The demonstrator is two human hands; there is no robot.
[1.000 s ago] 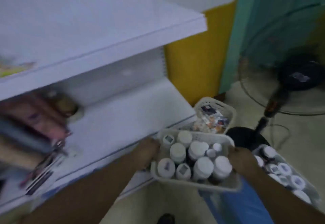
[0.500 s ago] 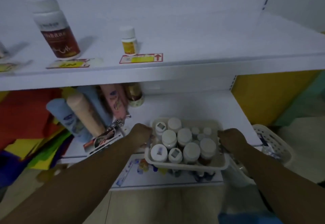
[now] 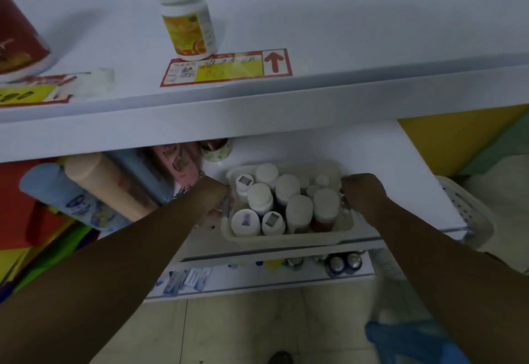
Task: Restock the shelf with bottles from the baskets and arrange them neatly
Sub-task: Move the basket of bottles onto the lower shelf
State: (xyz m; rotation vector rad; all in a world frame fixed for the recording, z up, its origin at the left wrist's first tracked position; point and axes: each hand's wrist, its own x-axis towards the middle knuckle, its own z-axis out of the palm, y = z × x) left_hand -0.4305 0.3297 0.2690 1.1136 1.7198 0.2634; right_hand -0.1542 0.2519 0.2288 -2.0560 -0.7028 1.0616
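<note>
A white plastic basket (image 3: pixel 286 239) packed with several white-capped bottles (image 3: pixel 260 196) rests on the middle white shelf (image 3: pixel 400 169). My left hand (image 3: pixel 213 197) grips the basket's left rim and my right hand (image 3: pixel 362 192) grips its right rim. On the upper shelf (image 3: pixel 343 34) stand a small white bottle with an orange label (image 3: pixel 187 17) and, at the far left, a large bottle with a dark red label (image 3: pixel 17 43). Red and yellow price tags (image 3: pixel 226 67) lie in front of them.
Blue, peach and pink tubes (image 3: pixel 94 192) lie on the middle shelf left of the basket, with a small jar (image 3: pixel 217 150) behind. A second white basket (image 3: pixel 469 215) sits on the floor at the right. Small items (image 3: pixel 343 262) line the bottom shelf. Coloured paper (image 3: pixel 20 220) is stacked far left.
The basket came up from the floor beside the other baskets and now rests on the middle shelf. Both hands stay on its rims. My view swung left and closer to the shelves.
</note>
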